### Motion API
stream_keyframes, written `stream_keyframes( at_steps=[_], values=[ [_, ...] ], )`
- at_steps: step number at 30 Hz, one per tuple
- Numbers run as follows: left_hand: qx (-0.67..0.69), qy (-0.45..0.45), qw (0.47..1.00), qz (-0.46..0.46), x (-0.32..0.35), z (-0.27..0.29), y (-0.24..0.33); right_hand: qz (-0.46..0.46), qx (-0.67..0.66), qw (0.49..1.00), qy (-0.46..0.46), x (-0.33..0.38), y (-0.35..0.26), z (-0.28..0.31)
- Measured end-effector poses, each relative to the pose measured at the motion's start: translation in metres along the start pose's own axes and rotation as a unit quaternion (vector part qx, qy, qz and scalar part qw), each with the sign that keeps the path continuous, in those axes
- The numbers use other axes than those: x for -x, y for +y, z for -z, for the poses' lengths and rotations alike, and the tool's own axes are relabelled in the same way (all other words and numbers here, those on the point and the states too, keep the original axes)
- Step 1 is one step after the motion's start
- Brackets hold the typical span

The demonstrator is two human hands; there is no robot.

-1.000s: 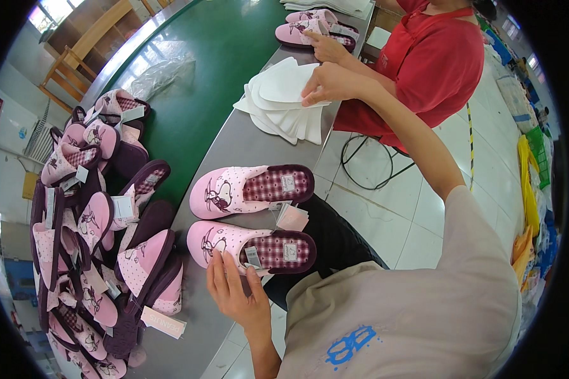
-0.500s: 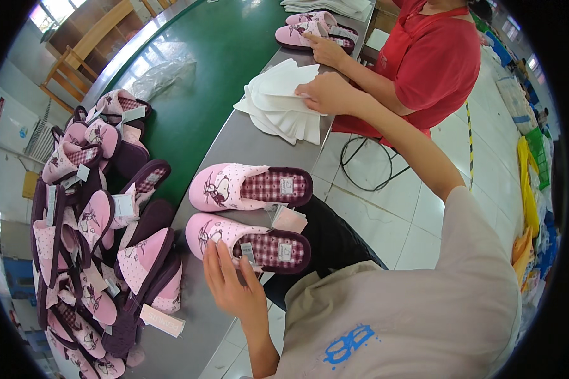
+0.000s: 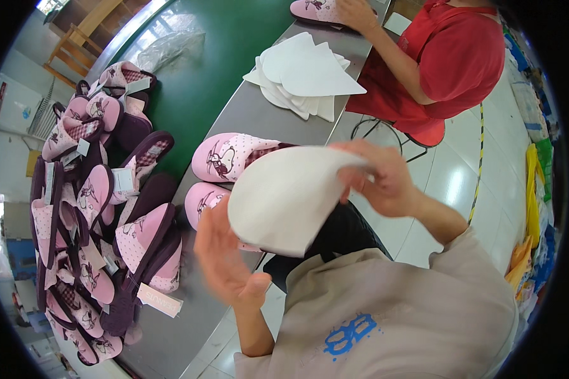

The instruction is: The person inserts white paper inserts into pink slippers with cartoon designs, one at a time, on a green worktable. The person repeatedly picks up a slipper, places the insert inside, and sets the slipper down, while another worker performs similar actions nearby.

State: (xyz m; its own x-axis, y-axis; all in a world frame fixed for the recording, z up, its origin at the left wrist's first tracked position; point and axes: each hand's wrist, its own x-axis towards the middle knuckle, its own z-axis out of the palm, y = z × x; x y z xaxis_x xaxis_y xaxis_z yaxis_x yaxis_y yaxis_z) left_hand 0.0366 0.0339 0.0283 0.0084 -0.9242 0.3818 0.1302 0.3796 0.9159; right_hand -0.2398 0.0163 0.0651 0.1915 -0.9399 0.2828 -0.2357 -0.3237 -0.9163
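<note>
Grey worktop (image 3: 278,114) runs from the lower left of the frame to the upper centre, with a green belt surface (image 3: 221,57) alongside it toward the upper left. White floor tiles (image 3: 449,183) fill the right side, crossed by a yellow-and-black marking line.

Right hand (image 3: 385,180), at centre frame, pinches the upper edge of a white paper sheet (image 3: 284,199) between fingers and thumb. Left hand (image 3: 224,262), lower centre, is spread wide with the palm turned toward the sheet's lower edge; contact cannot be confirmed owing to blur. The sheet hangs above the worktop, covering part of two pink slippers (image 3: 224,158) that lie side by side on the grey surface.

A heap of pink and purple slippers (image 3: 101,208) with card tags occupies the left of the frame, at the join of belt and worktop. A stack of white paper sheets (image 3: 303,79) rests on the worktop at upper centre. A second person in a red top (image 3: 455,57) sits at upper right, one hand on another pink slipper (image 3: 316,9) at the top edge.
</note>
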Motion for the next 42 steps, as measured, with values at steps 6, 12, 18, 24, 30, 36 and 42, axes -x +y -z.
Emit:
stream_keyframes(
  at_steps=[6,12,18,24,30,36,42],
  values=[
    [0.112,-0.053,0.978,0.165,0.013,-0.007,-0.008,-0.284,-0.323,0.902,-0.035,0.025,0.013,-0.026],
    [0.098,-0.050,0.962,0.248,0.022,-0.005,0.002,-0.241,-0.357,0.902,0.026,0.049,0.030,-0.049],
    [0.010,-0.084,0.995,0.049,0.019,-0.012,0.013,0.208,-0.037,0.975,0.068,0.051,0.015,-0.036],
    [-0.048,0.074,0.995,-0.054,0.033,-0.049,0.010,0.314,0.182,0.925,0.115,0.073,0.002,-0.073],
    [0.014,0.066,0.991,0.115,0.042,-0.027,0.024,0.286,0.137,0.946,0.072,0.083,0.002,-0.105],
    [0.107,0.101,0.988,0.054,0.032,-0.027,0.021,0.197,-0.073,0.977,0.039,0.069,0.041,-0.052],
    [-0.013,-0.134,0.989,-0.056,-0.020,-0.014,-0.003,0.154,-0.113,0.981,0.024,0.039,0.037,-0.040]
  ],
)
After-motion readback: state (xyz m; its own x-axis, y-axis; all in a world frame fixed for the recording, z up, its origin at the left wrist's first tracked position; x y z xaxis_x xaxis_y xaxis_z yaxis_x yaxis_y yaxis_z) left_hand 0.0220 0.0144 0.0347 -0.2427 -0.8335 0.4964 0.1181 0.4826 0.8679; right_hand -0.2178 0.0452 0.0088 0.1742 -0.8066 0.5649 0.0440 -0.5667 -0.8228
